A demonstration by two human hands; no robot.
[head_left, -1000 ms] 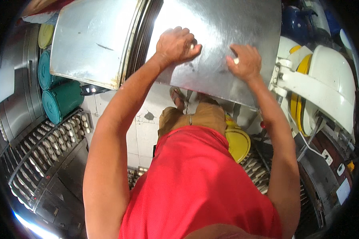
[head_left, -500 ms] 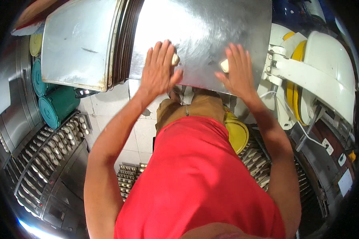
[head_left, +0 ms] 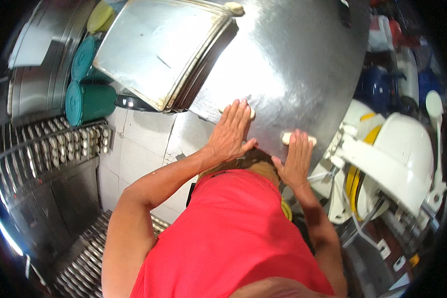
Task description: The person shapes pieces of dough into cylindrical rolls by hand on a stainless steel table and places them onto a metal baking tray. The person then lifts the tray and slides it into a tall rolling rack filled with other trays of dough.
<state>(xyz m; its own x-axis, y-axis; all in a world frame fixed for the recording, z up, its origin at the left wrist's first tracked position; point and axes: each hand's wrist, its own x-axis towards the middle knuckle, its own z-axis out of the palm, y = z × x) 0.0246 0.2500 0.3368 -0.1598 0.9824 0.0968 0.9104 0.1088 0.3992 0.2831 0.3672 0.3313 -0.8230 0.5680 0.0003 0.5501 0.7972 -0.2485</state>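
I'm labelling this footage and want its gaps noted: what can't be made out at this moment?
All in the head view:
- Left dough piece: its middle, covered by the left hand.
- Right dough piece: its middle, covered by the fingers of the right hand.
- Metal table: its far end, cut off by the top edge.
- Tray stack: the lower trays' faces, covered by the top tray.

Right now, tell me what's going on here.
A person in a red shirt is at a metal worktop. The left hand, fingers extended, mostly hides one dough roll; the right hand lies over a second dough roll, its ends showing either side. A stack of metal trays is to the left.
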